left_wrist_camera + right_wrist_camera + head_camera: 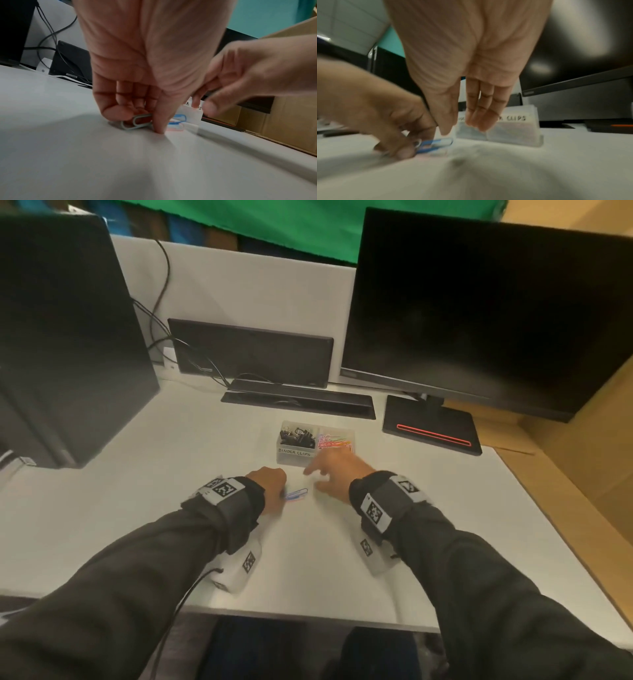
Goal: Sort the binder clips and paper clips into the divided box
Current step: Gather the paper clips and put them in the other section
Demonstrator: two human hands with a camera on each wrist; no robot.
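A clear divided box point(294, 461) stands mid-desk, labelled BINDER CLIPS on its left half. Black binder clips point(298, 434) fill the left compartment and coloured paper clips point(334, 441) the right. My left hand point(279, 491) is curled down on the desk just in front of the box. It pinches a small bunch of paper clips point(296, 494): a grey-blue one point(135, 121), a blue one point(179, 117) and a pink one point(175, 127). My right hand point(312, 478) hovers beside it near the box front, its fingers point(477, 121) straight and holding nothing.
A dark monitor point(479, 313) on a black base point(431, 433) stands back right. A black tower point(61, 337) is at the left, with a black device point(253, 354) and a cable slot point(298, 402) behind the box. Cardboard point(565, 446) borders the desk's right edge.
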